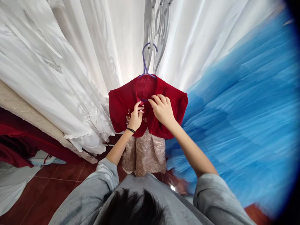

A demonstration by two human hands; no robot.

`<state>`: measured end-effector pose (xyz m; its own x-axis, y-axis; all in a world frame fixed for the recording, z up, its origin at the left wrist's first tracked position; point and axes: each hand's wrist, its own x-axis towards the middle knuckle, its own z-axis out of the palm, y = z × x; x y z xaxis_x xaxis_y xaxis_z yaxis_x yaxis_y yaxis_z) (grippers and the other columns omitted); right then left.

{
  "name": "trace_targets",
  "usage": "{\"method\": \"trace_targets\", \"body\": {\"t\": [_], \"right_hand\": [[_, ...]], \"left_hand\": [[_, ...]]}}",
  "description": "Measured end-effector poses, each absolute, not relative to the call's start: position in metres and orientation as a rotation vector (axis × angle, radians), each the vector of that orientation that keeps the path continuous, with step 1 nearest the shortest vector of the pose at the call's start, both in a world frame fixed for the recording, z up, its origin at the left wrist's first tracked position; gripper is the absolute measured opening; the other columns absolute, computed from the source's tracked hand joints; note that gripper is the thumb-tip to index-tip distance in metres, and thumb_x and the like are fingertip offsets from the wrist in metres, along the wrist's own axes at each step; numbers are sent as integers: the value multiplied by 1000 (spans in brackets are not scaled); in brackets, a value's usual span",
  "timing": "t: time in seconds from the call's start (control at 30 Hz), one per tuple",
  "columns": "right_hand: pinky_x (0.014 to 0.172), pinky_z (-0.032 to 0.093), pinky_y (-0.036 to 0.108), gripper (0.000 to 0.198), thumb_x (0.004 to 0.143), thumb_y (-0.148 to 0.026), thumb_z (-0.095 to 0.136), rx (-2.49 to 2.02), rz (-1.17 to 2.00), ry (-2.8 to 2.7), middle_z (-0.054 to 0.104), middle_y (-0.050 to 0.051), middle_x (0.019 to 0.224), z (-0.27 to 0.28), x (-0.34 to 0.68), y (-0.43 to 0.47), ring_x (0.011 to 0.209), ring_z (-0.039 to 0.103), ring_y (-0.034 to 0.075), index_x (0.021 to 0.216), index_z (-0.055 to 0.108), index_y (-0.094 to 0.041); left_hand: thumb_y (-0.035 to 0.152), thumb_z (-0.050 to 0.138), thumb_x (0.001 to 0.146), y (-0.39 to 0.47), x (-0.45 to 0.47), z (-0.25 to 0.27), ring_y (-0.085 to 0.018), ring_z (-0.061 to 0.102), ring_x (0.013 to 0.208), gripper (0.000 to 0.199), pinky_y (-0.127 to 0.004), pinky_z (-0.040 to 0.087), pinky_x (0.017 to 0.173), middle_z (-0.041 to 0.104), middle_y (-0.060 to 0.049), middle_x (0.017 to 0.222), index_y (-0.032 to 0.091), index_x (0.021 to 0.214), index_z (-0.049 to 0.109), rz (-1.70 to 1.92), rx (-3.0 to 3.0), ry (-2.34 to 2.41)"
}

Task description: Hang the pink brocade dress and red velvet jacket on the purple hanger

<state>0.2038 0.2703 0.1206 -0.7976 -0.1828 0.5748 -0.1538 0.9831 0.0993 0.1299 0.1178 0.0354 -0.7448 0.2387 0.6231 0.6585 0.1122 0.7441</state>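
Note:
A short dark-red jacket [119, 106] hangs in front of me on a purple hanger [144, 59], whose bottom bar shows across the neck opening. My left hand [136, 118], with a black band at the wrist, pinches the jacket's front edge just below the left side of the collar. On the other side of the opening, my right hand [162, 109] has its fingers closed at the opposite front edge. A beaded ornament [128, 116] hangs on the jacket's left front, partly behind my left hand. Below the jacket is a shiny pale-pink skirt [150, 153].
The hanger hooks onto a white scrolled metal rack [161, 28]. Long white gowns [77, 62] hang to the left, and a full blue tulle skirt [241, 106] fills the right. Dark-red garments [14, 140] lie at far left above the red tiled floor [58, 184].

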Motion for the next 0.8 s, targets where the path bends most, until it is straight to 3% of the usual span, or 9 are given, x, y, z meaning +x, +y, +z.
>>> {"method": "trace_targets", "body": {"t": [0.07,0.13,0.27,0.37,0.47,0.57,0.67,0.8], "right_hand": [[109,34,54,42,96,-8,34,315,-283,-2542,63,17,127,131,195,270,120,49,31,122,67,-13],[106,34,54,41,94,-5,35,314,-439,-2619,66,18,114,137,189,268,111,51,31,110,72,-10],[88,40,44,39,92,-3,35,316,-622,-2751,65,19,95,148,194,261,96,54,29,99,74,-6],[77,38,39,38,91,-1,37,228,-678,-2816,64,19,100,155,204,263,90,56,27,95,74,-7],[66,34,33,39,91,0,36,239,-720,-2886,61,19,118,159,209,267,92,58,25,102,73,-7],[59,29,30,40,92,1,34,246,-748,-2949,60,19,120,159,209,269,94,58,25,107,71,-6],[58,27,30,39,93,0,33,272,-776,-2943,62,20,113,160,210,268,94,59,26,104,71,-6],[57,28,31,38,93,0,36,394,-780,-2936,66,18,107,177,215,268,88,62,24,96,73,-7]], "left_hand": [[26,46,96,117,135,28,-14,69,81,37,-28,57,75,68,-10,112,22,133,40,-1728,-809,-2010],[29,51,94,116,137,22,-16,68,83,31,-30,57,75,67,-10,109,21,124,43,-1701,-757,-2036],[32,60,90,110,130,7,-22,65,109,28,-39,54,94,66,-13,116,20,114,50,-1627,-792,-2227],[31,60,91,105,124,-1,-23,63,115,33,-41,53,97,65,-15,123,19,121,53,-1660,-850,-2304],[27,57,92,102,122,4,-21,65,106,33,-37,55,90,67,-13,118,18,123,56,-1596,-922,-2319],[17,51,93,99,120,30,-21,63,104,32,-37,52,93,66,-12,118,20,123,61,-1261,-983,-2250],[14,52,93,99,112,72,-27,55,118,34,-49,41,106,63,-13,125,24,123,65,-814,-1006,-2152],[24,56,95,109,88,127,-27,57,107,17,-55,37,106,68,-9,97,23,96,73,-435,-1261,-2130]]}}
